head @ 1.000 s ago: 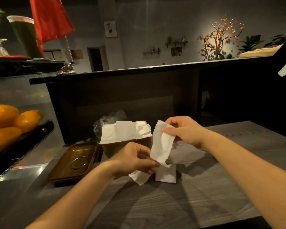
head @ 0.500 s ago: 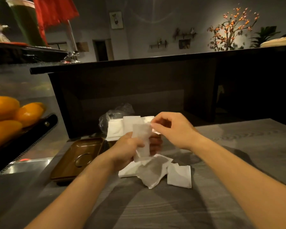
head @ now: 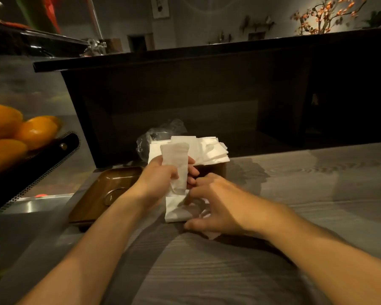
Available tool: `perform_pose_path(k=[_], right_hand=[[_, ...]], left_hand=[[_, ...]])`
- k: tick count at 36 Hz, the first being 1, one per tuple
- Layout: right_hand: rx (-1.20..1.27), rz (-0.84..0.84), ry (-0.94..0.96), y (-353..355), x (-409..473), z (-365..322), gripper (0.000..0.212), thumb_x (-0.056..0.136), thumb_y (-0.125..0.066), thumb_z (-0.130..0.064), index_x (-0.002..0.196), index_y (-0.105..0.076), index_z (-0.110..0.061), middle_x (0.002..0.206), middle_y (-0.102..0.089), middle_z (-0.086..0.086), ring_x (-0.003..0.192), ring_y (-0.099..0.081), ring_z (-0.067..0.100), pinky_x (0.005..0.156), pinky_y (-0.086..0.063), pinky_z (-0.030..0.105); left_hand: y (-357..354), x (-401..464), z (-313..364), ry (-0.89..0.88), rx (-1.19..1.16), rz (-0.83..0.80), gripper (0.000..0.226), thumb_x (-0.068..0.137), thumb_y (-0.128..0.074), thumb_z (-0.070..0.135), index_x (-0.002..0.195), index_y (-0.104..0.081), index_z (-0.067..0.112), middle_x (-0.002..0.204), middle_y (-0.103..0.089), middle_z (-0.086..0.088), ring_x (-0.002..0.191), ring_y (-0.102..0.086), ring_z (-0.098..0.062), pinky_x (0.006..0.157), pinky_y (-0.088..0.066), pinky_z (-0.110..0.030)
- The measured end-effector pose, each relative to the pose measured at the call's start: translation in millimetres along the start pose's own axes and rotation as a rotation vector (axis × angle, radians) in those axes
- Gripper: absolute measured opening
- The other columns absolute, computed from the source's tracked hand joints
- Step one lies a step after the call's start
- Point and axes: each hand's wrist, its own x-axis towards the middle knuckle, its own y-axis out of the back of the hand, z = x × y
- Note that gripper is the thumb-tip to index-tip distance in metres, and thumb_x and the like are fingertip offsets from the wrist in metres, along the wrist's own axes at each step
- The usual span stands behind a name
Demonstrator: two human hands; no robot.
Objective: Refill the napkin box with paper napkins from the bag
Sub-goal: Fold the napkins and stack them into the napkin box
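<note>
My left hand [head: 163,179] grips a folded white napkin [head: 177,164] and holds it upright just in front of the napkin box [head: 216,169]. The brown box is stuffed with white napkins [head: 207,148] that stick out over its top. Behind it lies a crumpled clear plastic bag [head: 161,132]. My right hand [head: 216,208] is lowered onto loose napkins [head: 176,211] lying on the grey wooden table [head: 295,190], fingers curled on them; whether it has one pinched I cannot tell.
A brown empty tray [head: 101,194] lies left of my left hand. Orange fruit [head: 20,133] sits in a dark perforated basket at the far left. A dark counter front [head: 185,102] rises right behind the box.
My right hand has dropped from near the box top down onto the loose napkins on the table. My left hand still holds its folded napkin upright.
</note>
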Motion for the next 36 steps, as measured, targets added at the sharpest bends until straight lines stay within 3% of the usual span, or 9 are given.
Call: perform_pose_path(k=[5, 10, 12, 15, 20, 27, 31, 34, 36], right_hand=[[-0.075, 0.082, 0.080, -9.5, 6.3, -2.8, 0.019, 0.094, -0.062, -0.031, 0.109, -0.073, -0.031, 0.103, -0.062, -0.012, 0.101, -0.049, 0.010, 0.090, -0.049, 0.036], [0.463, 0.131, -0.103, 10.5, -4.9, 8.6, 0.008, 0.096, -0.067, -0.030, 0.092, -0.073, -0.033, 0.092, -0.069, -0.014, 0.088, -0.063, 0.001, 0.077, -0.049, 0.020], [0.630, 0.128, -0.133, 18.5, -8.7, 11.3, 0.008, 0.095, -0.068, -0.025, 0.094, -0.076, -0.027, 0.087, -0.073, -0.012, 0.081, -0.067, 0.001, 0.070, -0.050, 0.015], [0.812, 0.123, -0.171, 22.3, -12.6, 13.3, 0.011, 0.091, -0.072, -0.020, 0.101, -0.076, -0.025, 0.091, -0.077, -0.009, 0.088, -0.072, 0.004, 0.075, -0.054, 0.016], [0.790, 0.319, -0.184, 21.3, -12.5, 15.1, 0.006, 0.087, -0.077, -0.019, 0.092, -0.077, -0.023, 0.089, -0.076, -0.005, 0.087, -0.071, 0.008, 0.077, -0.055, 0.022], [0.780, 0.375, -0.207, 19.0, -11.2, 16.0, 0.005, 0.088, -0.077, -0.021, 0.092, -0.077, -0.023, 0.089, -0.076, -0.008, 0.090, -0.072, 0.007, 0.083, -0.059, 0.029], [0.714, 0.373, -0.217, 18.5, -10.3, 17.5, 0.005, 0.090, -0.075, -0.023, 0.094, -0.076, -0.026, 0.091, -0.075, -0.010, 0.091, -0.071, 0.006, 0.082, -0.060, 0.030], [0.684, 0.430, -0.194, 16.5, -8.5, 16.3, 0.006, 0.090, -0.074, -0.023, 0.094, -0.076, -0.027, 0.092, -0.075, -0.010, 0.091, -0.070, 0.006, 0.085, -0.059, 0.029], [0.685, 0.458, -0.213, 16.5, -6.8, 15.6, 0.007, 0.094, -0.069, -0.028, 0.099, -0.074, -0.028, 0.094, -0.074, -0.009, 0.090, -0.069, 0.005, 0.084, -0.058, 0.026]], left_hand=[[4.6, -2.5, -3.4, -0.017, 0.043, 0.036, 0.040, 0.088, -0.036, -0.013, 0.106, -0.067, 0.006, 0.084, -0.075, -0.009, 0.076, -0.071, -0.022, 0.074, -0.059, -0.034], [7.1, -3.4, -7.1, 0.001, 0.064, 0.052, 0.034, 0.095, -0.043, -0.002, 0.105, -0.070, 0.014, 0.095, -0.077, -0.007, 0.096, -0.072, -0.024, 0.087, -0.057, -0.040], [4.1, -5.4, -9.8, 0.023, 0.096, 0.023, 0.028, 0.098, -0.049, 0.011, 0.105, -0.073, 0.023, 0.101, -0.076, -0.003, 0.099, -0.072, -0.021, 0.089, -0.057, -0.039], [-6.2, -10.4, -12.5, 0.084, 0.055, -0.066, 0.024, 0.102, -0.050, 0.019, 0.106, -0.073, 0.027, 0.103, -0.076, -0.001, 0.099, -0.072, -0.020, 0.091, -0.058, -0.040], [-11.0, -14.5, -12.8, 0.140, -0.094, -0.257, 0.031, 0.104, -0.048, 0.034, 0.127, -0.064, 0.020, 0.119, -0.073, -0.005, 0.113, -0.069, -0.022, 0.103, -0.053, -0.042], [-9.6, -16.3, -11.4, 0.187, -0.284, -0.362, 0.064, 0.094, -0.031, 0.067, 0.139, -0.053, 0.029, 0.128, -0.069, -0.006, 0.119, -0.066, -0.026, 0.106, -0.049, -0.047], [-12.3, -22.4, -7.5, 0.211, -0.216, -0.467, 0.040, 0.094, -0.051, 0.042, 0.128, -0.058, 0.022, 0.114, -0.075, -0.007, 0.107, -0.071, -0.026, 0.092, -0.058, -0.040], [-14.4, -20.1, -11.5, 0.219, -0.164, -0.416, 0.030, 0.097, -0.050, 0.006, 0.124, -0.059, 0.018, 0.107, -0.077, -0.007, 0.100, -0.074, -0.023, 0.083, -0.059, -0.037], [-16.1, -18.7, -12.7, 0.217, -0.185, -0.346, 0.029, 0.100, -0.048, 0.005, 0.122, -0.062, 0.018, 0.109, -0.076, -0.008, 0.101, -0.074, -0.024, 0.083, -0.060, -0.039]])
